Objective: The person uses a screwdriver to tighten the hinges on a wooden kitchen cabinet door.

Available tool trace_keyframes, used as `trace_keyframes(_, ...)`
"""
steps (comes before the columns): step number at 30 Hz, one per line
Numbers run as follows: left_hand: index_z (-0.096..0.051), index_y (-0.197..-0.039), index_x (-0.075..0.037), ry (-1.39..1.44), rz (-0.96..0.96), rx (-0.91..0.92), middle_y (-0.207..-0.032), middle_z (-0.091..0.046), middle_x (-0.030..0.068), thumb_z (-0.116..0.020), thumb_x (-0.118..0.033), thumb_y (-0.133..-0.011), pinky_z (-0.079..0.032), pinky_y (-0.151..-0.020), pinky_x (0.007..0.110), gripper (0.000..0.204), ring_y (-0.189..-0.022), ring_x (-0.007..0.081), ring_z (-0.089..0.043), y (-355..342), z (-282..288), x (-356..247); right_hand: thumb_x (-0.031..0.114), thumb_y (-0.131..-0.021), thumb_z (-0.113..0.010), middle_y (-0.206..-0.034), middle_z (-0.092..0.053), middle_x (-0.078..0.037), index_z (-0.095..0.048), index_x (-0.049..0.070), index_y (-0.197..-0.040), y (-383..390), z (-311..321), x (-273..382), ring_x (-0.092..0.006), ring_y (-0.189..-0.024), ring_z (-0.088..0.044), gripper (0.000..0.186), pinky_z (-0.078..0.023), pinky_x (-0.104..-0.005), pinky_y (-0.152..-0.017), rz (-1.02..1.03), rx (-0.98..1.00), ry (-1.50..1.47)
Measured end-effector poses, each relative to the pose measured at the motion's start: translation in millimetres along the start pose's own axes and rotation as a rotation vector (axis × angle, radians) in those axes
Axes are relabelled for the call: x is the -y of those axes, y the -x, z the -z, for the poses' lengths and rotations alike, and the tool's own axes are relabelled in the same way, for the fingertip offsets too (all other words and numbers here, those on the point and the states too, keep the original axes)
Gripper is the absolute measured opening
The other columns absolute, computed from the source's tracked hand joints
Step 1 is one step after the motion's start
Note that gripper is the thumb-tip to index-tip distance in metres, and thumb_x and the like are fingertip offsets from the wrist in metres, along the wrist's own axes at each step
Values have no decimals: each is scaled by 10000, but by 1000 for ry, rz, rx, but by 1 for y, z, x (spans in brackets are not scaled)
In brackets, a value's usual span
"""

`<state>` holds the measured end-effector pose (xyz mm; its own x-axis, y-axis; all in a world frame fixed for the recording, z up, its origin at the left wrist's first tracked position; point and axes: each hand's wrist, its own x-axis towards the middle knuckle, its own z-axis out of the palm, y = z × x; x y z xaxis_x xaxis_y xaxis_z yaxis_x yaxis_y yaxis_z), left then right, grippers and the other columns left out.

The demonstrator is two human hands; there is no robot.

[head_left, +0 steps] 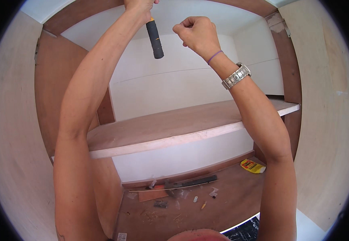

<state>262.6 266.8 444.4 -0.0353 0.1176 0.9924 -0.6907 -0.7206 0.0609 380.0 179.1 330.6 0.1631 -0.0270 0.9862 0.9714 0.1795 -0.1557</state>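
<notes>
My left hand (139, 9) is raised at the top edge of the head view, wrapped round a tool with a black-covered handle (155, 40). The handle hangs below the fist, with a bit of yellow showing above the black; the tool's upper end is out of view. To its right, my right hand (198, 34) is up with its fingers curled closed. Anything inside those fingers is hidden. Both hands are in front of the cabinet's upper compartment, above a brown shelf (174, 120) with a pale front edge.
Wooden doors (12, 120) stand open at both sides. On the cabinet's lower floor (222, 197) lie a hammer-like tool (198, 180), an orange flat piece (152, 195), plastic scraps and wood chips. A yellow bottle-shaped container (252, 166) is at the back right.
</notes>
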Motion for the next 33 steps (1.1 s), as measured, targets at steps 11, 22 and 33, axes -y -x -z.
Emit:
trace_keyframes(11, -708, -839, -17, 21, -98, -15, -808, -736, 90, -771, -207, -873, -406, -503, 280, 203, -579, 108, -533, -6, -3, 7, 288, -796, -719, -702, -725, -130, -769, 11, -857, 1, 1, 0, -253, -697, -714, 288, -584, -376, -699, 12, -2, 23)
trace_keyframes(22, -720, -878, 2, 8, -101, -18, -850, -749, 96, -765, -220, -884, -424, -520, 276, 226, -578, 103, -526, -7, 0, 9, 289, -797, -716, -703, -731, -120, -775, 13, -870, 0, 0, 0, -257, -681, -714, 292, -589, -382, -699, 48, -47, -10)
trace_keyframes(33, -706, -1150, -53, 69, 274, 163, -1033, -755, 80, -662, -304, -990, -359, -443, 201, 301, -541, 62, -429, 5, 11, -21, 283, -800, -703, -691, -723, -125, -771, 10, -869, 0, 1, 2, -251, -675, -711, 290, -588, -381, -698, 61, -55, -15)
